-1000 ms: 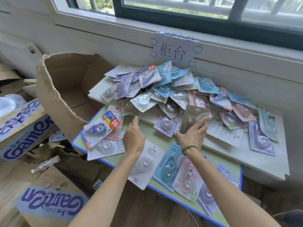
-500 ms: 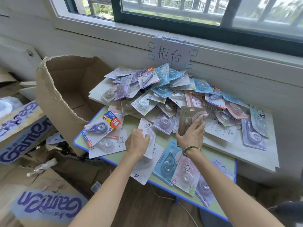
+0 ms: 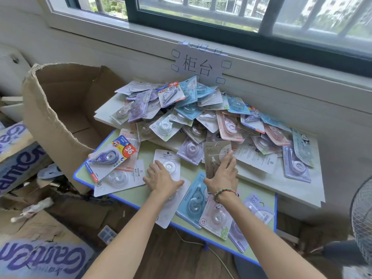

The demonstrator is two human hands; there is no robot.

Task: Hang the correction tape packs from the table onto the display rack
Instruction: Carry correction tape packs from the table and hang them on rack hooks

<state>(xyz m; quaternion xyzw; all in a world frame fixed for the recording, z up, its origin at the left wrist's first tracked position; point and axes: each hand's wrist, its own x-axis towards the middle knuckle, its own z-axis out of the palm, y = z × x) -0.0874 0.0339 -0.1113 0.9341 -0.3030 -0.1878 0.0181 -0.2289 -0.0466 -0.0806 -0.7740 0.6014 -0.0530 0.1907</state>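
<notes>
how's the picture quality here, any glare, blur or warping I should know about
Head view: daylight from the window is soft, shadows faint; wide-angle warping bends the sill and the fan at the edge; blister packs show mild sheen; the paper sign reads sharp, corners softer.

One head-worn wide-angle view, looking forward and steeply down from above the table [image 3: 141,195], close enough that both forearms run in from the bottom edge. It faces the wall and window [image 3: 231,9] straight ahead; the edges bow outward. No second view shares the scene.
</notes>
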